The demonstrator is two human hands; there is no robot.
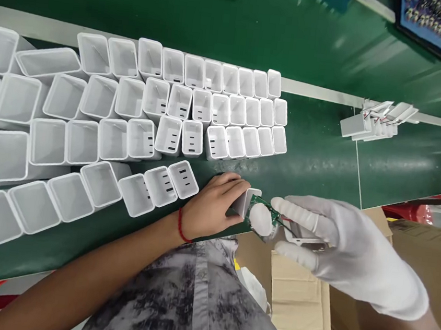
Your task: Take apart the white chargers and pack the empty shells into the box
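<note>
Near the front edge of the green table, my bare left hand [216, 204] is wrapped round a white plastic housing [243, 203], its open end turned to the right. My right hand [327, 234], in a white glove, pinches a green circuit board [257, 203] with a round white disc [261, 219] on it. The board's left end is right at the housing's mouth; I cannot tell whether any of it is inside. A white plastic part [307, 241] with dark wires sits under my right fingers, partly hidden by them.
Rows of open white housings [118, 138], several with slots, cover the table's left half. Farther right stand several white assemblies [374, 123] with wires. A blue tray of small parts [428, 24] is at the top right. Cardboard boxes [300, 304] stand below the table edge.
</note>
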